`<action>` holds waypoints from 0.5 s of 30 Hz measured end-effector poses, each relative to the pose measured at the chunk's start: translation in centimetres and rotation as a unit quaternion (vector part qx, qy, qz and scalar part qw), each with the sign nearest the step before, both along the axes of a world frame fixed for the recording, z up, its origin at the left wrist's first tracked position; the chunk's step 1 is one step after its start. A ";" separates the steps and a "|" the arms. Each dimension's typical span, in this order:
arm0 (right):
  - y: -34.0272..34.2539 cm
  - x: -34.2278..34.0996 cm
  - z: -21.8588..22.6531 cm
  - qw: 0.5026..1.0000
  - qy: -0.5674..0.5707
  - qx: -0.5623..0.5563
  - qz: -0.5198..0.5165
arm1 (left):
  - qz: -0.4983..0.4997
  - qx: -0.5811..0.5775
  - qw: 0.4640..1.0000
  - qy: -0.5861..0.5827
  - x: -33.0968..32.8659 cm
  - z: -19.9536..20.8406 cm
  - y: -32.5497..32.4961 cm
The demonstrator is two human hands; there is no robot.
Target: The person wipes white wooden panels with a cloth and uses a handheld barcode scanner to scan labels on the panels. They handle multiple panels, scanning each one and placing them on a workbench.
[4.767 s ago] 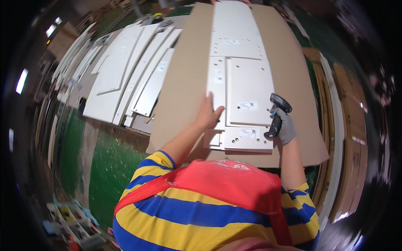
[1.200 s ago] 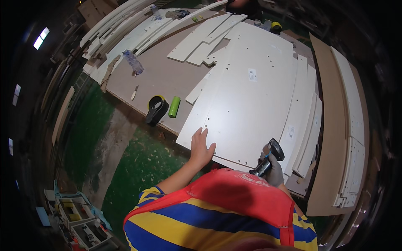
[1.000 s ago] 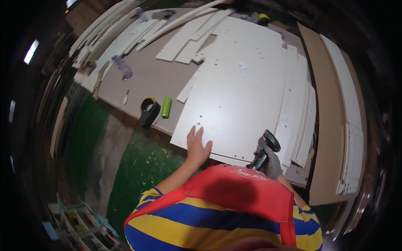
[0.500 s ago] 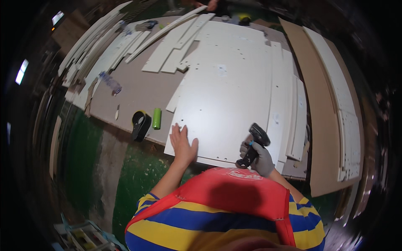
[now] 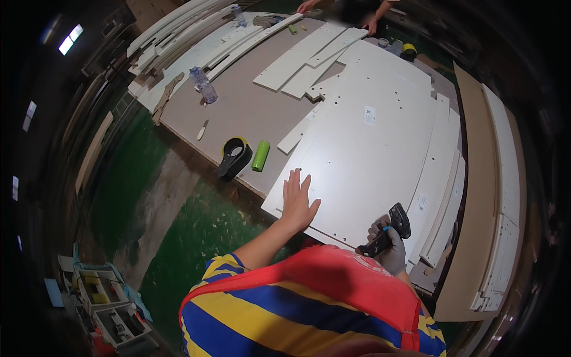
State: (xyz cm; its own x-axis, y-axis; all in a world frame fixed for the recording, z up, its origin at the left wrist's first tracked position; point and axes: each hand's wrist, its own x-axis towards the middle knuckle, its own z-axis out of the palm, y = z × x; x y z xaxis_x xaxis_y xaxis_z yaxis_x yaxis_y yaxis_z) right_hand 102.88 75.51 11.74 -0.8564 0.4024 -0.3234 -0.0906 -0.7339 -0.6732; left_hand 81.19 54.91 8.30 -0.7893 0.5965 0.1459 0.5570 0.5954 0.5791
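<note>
Even overhead light keeps the white panels [image 5: 369, 154] bright without harsh glare; shadows are soft. The fisheye bends straight edges, its rim falls black, and small bright windows [image 5: 70, 39] glow upper left.

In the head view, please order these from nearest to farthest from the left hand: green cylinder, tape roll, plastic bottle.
From the left hand:
1. Green cylinder, up and to its left.
2. Tape roll, just left of the cylinder.
3. Plastic bottle, far up the table.
</note>
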 end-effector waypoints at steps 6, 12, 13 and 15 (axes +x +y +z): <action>0.5 0.5 -1.6 0.997 -0.072 -0.013 -0.005 | 0.028 0.010 1.000 0.001 -0.3 -0.2 -0.1; 0.3 0.1 -1.2 0.996 -0.084 -0.016 0.010 | 0.029 0.015 0.999 0.007 -0.3 -0.4 0.0; 0.2 -0.1 -1.2 0.996 -0.085 -0.018 0.012 | 0.028 0.017 0.999 0.008 -0.3 -0.3 0.0; 0.0 -0.3 -0.6 0.995 -0.096 -0.007 0.010 | 0.026 0.021 0.999 0.003 -0.2 -0.3 -0.1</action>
State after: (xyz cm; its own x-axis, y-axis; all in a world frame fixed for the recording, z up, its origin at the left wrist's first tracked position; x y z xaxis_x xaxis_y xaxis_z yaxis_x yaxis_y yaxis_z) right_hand 102.61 75.47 11.10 -0.7856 0.3801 -0.4882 0.0541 -0.7438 -0.6662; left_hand 80.94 54.81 8.00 -0.8182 0.5478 0.1746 0.5294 0.5993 0.6005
